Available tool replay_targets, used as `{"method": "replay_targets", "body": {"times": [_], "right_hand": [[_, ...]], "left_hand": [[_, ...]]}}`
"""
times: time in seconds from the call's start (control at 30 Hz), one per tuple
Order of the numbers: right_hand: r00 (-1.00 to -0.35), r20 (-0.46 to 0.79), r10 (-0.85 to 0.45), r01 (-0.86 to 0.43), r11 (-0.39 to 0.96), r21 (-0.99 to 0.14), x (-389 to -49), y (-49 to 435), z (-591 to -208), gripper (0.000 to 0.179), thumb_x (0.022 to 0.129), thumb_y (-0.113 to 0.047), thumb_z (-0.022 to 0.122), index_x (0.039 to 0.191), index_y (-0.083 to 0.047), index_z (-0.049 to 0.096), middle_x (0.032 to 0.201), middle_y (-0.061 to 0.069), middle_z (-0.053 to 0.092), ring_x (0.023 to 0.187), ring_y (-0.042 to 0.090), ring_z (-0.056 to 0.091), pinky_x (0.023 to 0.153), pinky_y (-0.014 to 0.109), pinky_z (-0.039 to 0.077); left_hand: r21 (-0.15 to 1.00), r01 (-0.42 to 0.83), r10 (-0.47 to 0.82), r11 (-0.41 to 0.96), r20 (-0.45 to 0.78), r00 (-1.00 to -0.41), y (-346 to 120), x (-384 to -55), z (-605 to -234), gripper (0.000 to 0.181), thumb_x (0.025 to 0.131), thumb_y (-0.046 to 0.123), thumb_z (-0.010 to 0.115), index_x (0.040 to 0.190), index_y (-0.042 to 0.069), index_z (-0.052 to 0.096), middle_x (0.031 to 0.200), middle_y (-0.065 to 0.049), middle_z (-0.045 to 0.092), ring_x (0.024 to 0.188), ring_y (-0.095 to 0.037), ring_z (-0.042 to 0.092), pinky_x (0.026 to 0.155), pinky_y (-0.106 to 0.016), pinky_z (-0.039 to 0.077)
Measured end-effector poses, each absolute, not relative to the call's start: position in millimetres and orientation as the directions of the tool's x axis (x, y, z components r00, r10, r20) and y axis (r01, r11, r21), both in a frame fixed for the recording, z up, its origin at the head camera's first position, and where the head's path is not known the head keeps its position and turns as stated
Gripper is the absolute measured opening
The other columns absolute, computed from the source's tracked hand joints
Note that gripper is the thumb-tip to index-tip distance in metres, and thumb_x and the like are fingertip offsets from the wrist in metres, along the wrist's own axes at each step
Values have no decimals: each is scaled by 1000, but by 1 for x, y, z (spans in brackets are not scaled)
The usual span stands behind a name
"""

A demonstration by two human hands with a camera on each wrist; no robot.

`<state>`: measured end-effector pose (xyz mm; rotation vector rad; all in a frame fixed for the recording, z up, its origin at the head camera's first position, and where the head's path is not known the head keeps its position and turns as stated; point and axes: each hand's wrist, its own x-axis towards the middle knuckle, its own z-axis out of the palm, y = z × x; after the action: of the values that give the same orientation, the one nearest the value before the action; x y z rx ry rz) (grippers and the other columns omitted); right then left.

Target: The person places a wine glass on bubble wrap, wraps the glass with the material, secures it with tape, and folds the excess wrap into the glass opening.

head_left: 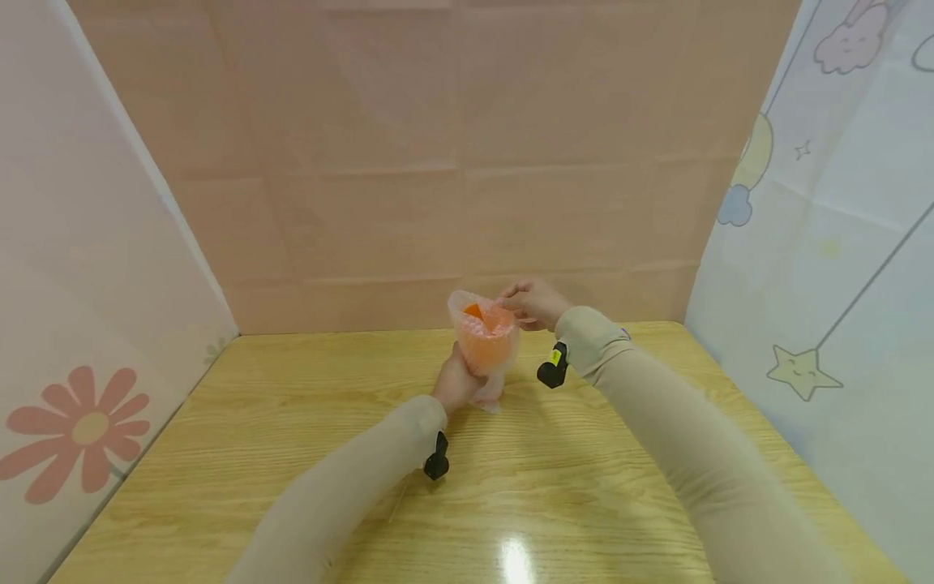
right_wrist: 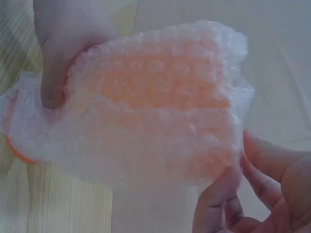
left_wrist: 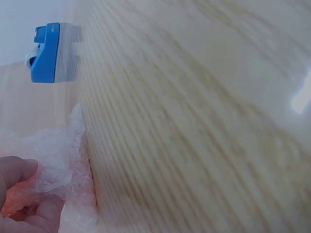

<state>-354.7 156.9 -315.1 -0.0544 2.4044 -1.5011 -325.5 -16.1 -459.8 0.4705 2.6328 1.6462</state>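
Note:
An orange goblet-like cup [head_left: 473, 311] is wrapped in clear bubble wrap [right_wrist: 155, 87], held up over the table with its open top showing in the head view. My left hand [head_left: 456, 383] grips the wrapped cup around its narrow lower part. At the upper edge of the wrap, my right hand [head_left: 536, 304] pinches the film between thumb and fingers [right_wrist: 221, 194]. Below the left hand, the wrap flares out again, and a curved orange edge shows there in the right wrist view. Most of the cup is seen only through the bubbles.
A blue tape dispenser [left_wrist: 46, 53] stands on the wooden table [head_left: 306, 405], mostly hidden behind the right wrist in the head view. Behind the table hangs a plain peach backdrop [head_left: 452, 162]. Patterned panels rise on the left and right.

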Motion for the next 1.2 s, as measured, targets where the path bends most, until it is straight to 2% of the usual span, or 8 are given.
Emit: {"method": "replay_targets", "body": {"times": [0.1,0.2,0.57,0.67,0.8,0.9,1.0,1.2], "right_hand": [[-963,-217,-157,130,437,-890,-359,150,-321,15,93,-11,63,105,-4,58,94,3,58,63,12,44,58,25,45],[-976,-171,-137,92,453,-887,-363,147,-328,13,89,-3,67,97,-4,56,88,4,59,57,10,43,53,24,41],[-987,-21,-160,-101,714,-693,-375,141,-336,23,76,11,64,91,0,52,90,11,53,76,19,52,56,23,48],[-975,-49,-218,-123,706,-698,-376,143,-335,22,80,7,65,95,0,50,91,12,53,74,19,53,58,24,50],[-928,-129,-351,-139,644,-752,-367,155,-323,21,98,-11,56,112,2,47,112,20,54,91,26,60,78,36,56],[-892,-72,-446,-266,647,-715,-355,165,-311,31,101,-19,50,125,1,48,126,22,51,112,34,56,95,46,49],[-838,76,-540,-470,645,-603,-343,170,-303,37,94,-17,63,126,0,56,127,18,55,117,36,53,99,50,45],[-673,226,-705,-734,599,-320,-330,171,-311,24,77,-12,78,101,-9,74,104,4,68,106,28,63,91,41,52]], "left_hand": [[888,238,255,394,143,-956,-17,-326,-459,69,79,-2,66,138,1,31,131,-18,55,116,-30,54,104,-46,42],[899,225,258,377,131,-957,-18,-327,-459,69,79,-2,65,139,1,30,132,-18,55,116,-29,53,105,-46,41],[901,229,262,368,136,-956,-21,-327,-456,65,78,-1,66,134,2,34,128,-18,57,115,-30,54,103,-45,42],[907,236,263,350,146,-954,-21,-328,-456,67,76,-2,65,136,1,33,129,-18,56,114,-29,53,103,-45,42],[914,240,267,326,155,-951,-21,-327,-457,69,76,-4,64,138,3,33,131,-16,55,115,-28,52,103,-45,42],[915,245,274,322,158,-949,-20,-328,-457,69,77,-4,64,138,5,33,130,-15,56,113,-28,53,102,-45,42],[900,257,276,351,163,-947,-21,-331,-459,68,78,-3,65,137,5,34,129,-15,57,112,-27,54,100,-45,43],[887,261,285,382,156,-946,-21,-335,-461,69,78,-2,64,139,2,32,132,-17,55,119,-30,53,103,-47,42]]}}
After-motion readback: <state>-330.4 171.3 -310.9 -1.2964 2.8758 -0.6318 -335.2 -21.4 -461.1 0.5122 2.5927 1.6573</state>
